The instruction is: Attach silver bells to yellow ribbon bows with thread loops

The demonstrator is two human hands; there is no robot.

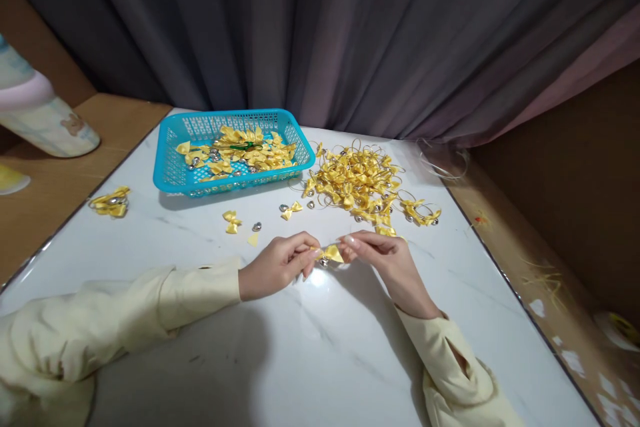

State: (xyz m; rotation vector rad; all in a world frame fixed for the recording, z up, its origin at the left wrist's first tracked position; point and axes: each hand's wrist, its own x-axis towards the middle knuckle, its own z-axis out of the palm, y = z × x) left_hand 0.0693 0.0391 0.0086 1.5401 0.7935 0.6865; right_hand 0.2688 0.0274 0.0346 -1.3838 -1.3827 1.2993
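Observation:
Near the middle of the white table (pixel 320 360), a yellow ribbon bow (pixel 333 253) with a small silver bell-like piece (pixel 324 261) is held between my two hands. My left hand (pixel 285 263) pinches the bow's left end, fingers closed. At its right end, my right hand (pixel 387 267) has thumb and forefinger pressed together, closed on the bow or something thin attached to it; the exact grip is too small to tell. Just beyond my hands lie a loose bow (pixel 231 221), a silver piece (pixel 257 227) and another bow (pixel 291 211).
A blue basket (pixel 173 177) holding yellow bows and silver pieces stands at the back. Right of it is a heap of bows with thin loops (pixel 355 177). A small bow cluster (pixel 111 202) lies far left. A patterned bottle (pixel 45 113) is beside the table.

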